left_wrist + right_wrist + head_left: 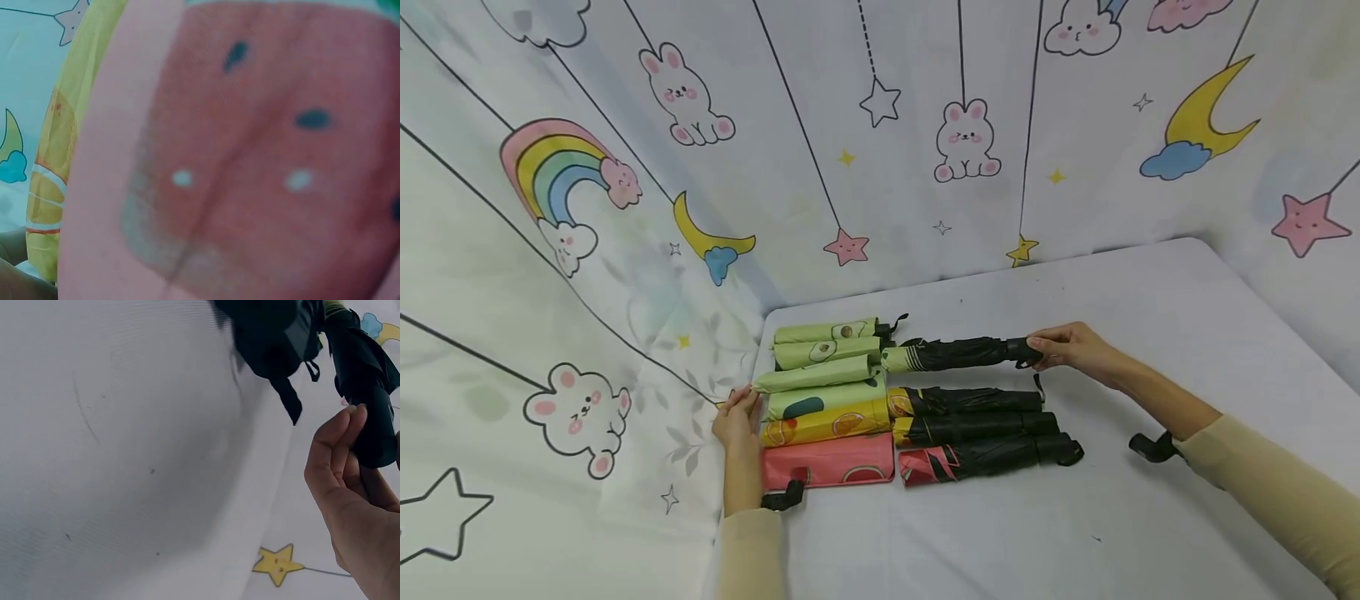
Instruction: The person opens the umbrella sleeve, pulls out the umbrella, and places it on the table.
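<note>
In the head view my right hand (1067, 346) holds the black handle end of a folded umbrella (962, 354), its far end pale green with dark stripes. The right wrist view shows the fingers around that handle (375, 431). The umbrella's green end comes right up to the right end of a light green sleeve (812, 375). My left hand (736, 421) pinches the left end of this sleeve, which overlaps the green ones around it. A pink watermelon-print sleeve (262, 150) fills the left wrist view, hiding most of the left hand.
Two avocado-print green rolls (827, 352) with black ends lie behind. Nearer are another green sleeve (842, 398), a yellow orange-print sleeve (827, 422) and the pink one. Black folded umbrellas (977, 429) lie to their right. A cartoon-print curtain (910, 208) borders the white table (970, 533).
</note>
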{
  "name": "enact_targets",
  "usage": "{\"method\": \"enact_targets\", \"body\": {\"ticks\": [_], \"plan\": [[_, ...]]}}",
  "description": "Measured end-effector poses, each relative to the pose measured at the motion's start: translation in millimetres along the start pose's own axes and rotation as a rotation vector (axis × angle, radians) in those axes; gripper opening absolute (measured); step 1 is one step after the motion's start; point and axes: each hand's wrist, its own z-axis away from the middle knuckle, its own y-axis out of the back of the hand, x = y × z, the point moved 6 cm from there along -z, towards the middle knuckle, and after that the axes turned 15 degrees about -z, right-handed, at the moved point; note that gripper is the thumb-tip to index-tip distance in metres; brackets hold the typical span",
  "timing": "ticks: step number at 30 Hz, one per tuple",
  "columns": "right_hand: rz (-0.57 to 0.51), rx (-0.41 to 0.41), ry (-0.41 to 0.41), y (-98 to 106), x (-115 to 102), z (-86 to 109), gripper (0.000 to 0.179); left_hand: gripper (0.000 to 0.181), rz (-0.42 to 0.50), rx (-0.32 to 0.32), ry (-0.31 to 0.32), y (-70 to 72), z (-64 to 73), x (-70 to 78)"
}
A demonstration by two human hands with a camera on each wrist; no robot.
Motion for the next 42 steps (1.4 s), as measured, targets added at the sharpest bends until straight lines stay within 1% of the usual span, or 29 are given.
{"method": "enact_targets", "body": {"ticks": [3, 5, 10, 12, 16, 19, 24, 27, 30, 35, 37, 39, 42], "plan": [[0.016, -0.016, -0.019, 1, 8, -1.7, 0.051, 0.040, -0.003, -0.017, 0.007, 0.7, 0.2, -1.1], [0.019, -0.034, -0.030, 0, 13, -3.1, 0.051, 0.040, -0.003, -0.025, 0.014, 1.6, 0.4, -1.9], [0.009, -0.083, -0.061, -3, 23, -4.6, 0.053, 0.044, -0.006, -0.029, 0.005, 4.3, 0.2, -3.3], [0.010, -0.100, -0.075, -4, 25, -4.6, 0.055, 0.041, -0.005, -0.029, -0.001, 4.9, -0.2, -3.6], [0.035, -0.123, -0.098, -6, 28, -3.7, 0.059, 0.032, -0.005, -0.053, -0.013, 3.5, -2.1, -3.8], [0.081, -0.118, -0.115, -7, 30, -3.6, 0.058, 0.030, -0.002, -0.071, -0.018, 1.8, -3.2, -4.5], [0.173, -0.107, -0.135, -10, 31, -1.1, 0.054, 0.035, -0.004, -0.082, -0.013, 0.2, -2.9, -6.2], [0.210, -0.108, -0.135, -13, 30, 0.3, 0.055, 0.035, -0.034, -0.086, -0.015, -0.4, -2.9, -6.6], [0.260, -0.087, -0.133, -15, 28, -0.4, 0.054, 0.034, -0.063, -0.086, -0.015, -0.5, -2.8, -6.4], [0.457, -0.071, -0.098, -17, 23, -3.3, 0.045, 0.032, -0.057, -0.088, -0.007, -0.5, -3.4, -5.1], [0.505, -0.074, -0.089, -18, 22, -4.2, 0.043, 0.030, -0.051, -0.088, -0.003, -0.5, -3.5, -4.1], [0.507, -0.085, -0.086, -19, 21, -4.7, 0.043, 0.027, -0.044, -0.082, -0.004, -0.7, -3.5, -2.5], [0.497, -0.091, -0.101, -20, 20, -6.3, 0.043, 0.022, -0.070, -0.062, -0.027, -0.7, -2.6, 2.2]]}}
